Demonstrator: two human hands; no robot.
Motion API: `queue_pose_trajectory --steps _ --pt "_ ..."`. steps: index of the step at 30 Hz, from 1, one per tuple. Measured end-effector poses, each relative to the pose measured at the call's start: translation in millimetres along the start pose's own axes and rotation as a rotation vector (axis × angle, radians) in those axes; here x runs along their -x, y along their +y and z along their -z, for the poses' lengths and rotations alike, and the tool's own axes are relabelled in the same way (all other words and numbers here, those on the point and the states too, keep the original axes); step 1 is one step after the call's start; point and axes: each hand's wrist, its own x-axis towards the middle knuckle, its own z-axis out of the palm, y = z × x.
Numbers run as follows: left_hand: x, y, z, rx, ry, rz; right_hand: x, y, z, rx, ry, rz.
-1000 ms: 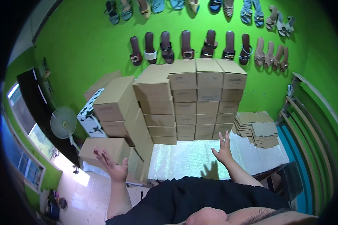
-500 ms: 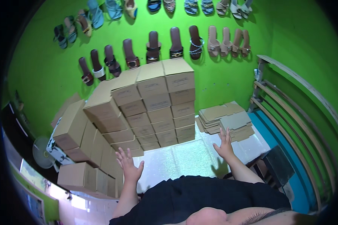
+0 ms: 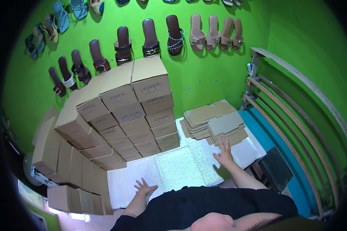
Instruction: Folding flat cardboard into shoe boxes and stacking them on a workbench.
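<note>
In the head view, the left hand [image 3: 144, 188] is at the lower centre-left of the frame, over the near edge of the white, glossy-covered surface [image 3: 189, 165], its fingers spread and the thumb pointing to the right; nothing is held in it. The right hand [image 3: 224, 156], right of the centre, is also empty, with the thumb out to the left and the fingers extended, loosely parted, toward the front edge of a stack of flattened cardboard [image 3: 198, 117]. Whether the fingertips touch that stack cannot be told. The stack lies right of the frame's centre, toward the back of the surface, its brown sheets unevenly layered, with a grey sheet [image 3: 226, 122] on top. Left of it, brown cardboard boxes [image 3: 137, 107] stand piled in columns at the back of the surface, and more boxes [image 3: 73, 165] run down the left side of the frame. Along the upper part of the green wall [image 3: 219, 92] hang sandals [image 3: 150, 36], dark brown ones toward the left and middle, beige ones farther right. A wooden rack [image 3: 297, 104] with long rails curves down the right side. The person's black top [image 3: 219, 200] fills the lower centre.
</note>
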Motion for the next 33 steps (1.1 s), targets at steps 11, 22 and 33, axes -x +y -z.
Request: queue_pose_trajectory --steps 11,22,33 --pt "6.1 16.8 7.1 -0.137 -0.045 0.074 -94.7 21.7 -85.9 -0.131 -0.243 -0.141" --pt "8.7 24.8 8.3 -0.154 -0.034 0.069 -221.8 0.8 -138.0 0.205 0.054 -0.434" --pt "5.1 24.0 11.5 -0.189 -0.066 0.084 -252.9 -18.1 -181.8 0.103 0.345 -0.625"
